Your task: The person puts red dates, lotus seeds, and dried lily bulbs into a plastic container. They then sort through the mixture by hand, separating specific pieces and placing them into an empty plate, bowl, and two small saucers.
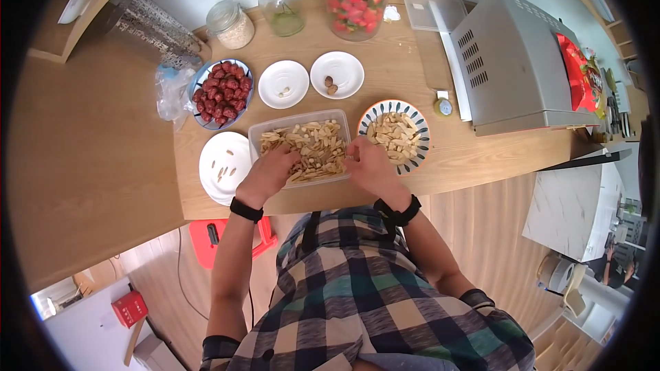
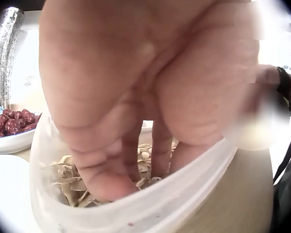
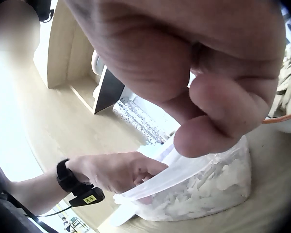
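A clear plastic container (image 1: 299, 124) full of thin, pale, dried slices (image 1: 316, 141) stands at the front of the table. My left hand (image 1: 275, 168) reaches over its near left side, fingers pointing down among the slices in the left wrist view. At the container's right rim is my right hand (image 1: 375, 168), its fingers (image 3: 208, 136) bent inward. Whether those fingertips pinch anything I cannot tell. Right beside that hand, a patterned bowl (image 1: 424, 124) holds thicker pale pieces (image 1: 395, 134). Left of the container, a white plate (image 1: 213, 154) carries several small brown pieces.
Behind the container are a bowl of red dates (image 1: 223, 93), a white saucer (image 1: 283, 72) with small pale bits and another saucer (image 1: 337, 62) with brown nuts. Farther back stand a jar (image 1: 230, 24), a vase (image 1: 283, 17) and a strawberry-filled container (image 1: 357, 0). A grey appliance (image 1: 509, 62) is at right.
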The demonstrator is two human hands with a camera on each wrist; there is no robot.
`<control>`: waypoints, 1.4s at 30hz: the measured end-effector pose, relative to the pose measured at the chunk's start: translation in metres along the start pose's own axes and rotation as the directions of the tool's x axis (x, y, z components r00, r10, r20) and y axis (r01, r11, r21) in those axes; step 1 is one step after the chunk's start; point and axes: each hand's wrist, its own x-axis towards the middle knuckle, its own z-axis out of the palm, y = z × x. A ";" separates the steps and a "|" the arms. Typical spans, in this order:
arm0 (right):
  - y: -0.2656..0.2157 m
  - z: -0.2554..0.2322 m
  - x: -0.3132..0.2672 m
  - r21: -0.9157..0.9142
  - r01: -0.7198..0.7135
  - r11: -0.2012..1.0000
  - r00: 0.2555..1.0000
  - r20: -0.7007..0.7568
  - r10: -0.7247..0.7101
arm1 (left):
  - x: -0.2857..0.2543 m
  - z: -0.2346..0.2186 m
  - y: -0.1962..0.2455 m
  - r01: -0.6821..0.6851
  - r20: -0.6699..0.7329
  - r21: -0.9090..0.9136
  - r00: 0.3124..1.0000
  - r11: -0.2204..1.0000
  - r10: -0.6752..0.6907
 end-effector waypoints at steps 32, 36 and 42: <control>-0.073 0.034 0.019 0.720 -0.210 0.662 0.957 0.288 -0.010 | -0.007 -0.015 0.012 0.062 -0.022 -0.972 0.936 0.228 -0.350; -0.073 0.038 0.021 0.729 -0.251 0.637 0.957 0.287 0.047 | -0.011 -0.014 0.011 0.025 -0.032 -0.986 0.941 0.163 -0.336; -0.068 0.031 0.023 0.762 -0.313 0.566 0.939 0.338 0.065 | -0.017 -0.016 0.015 -0.055 -0.025 -0.994 0.952 -0.092 -0.306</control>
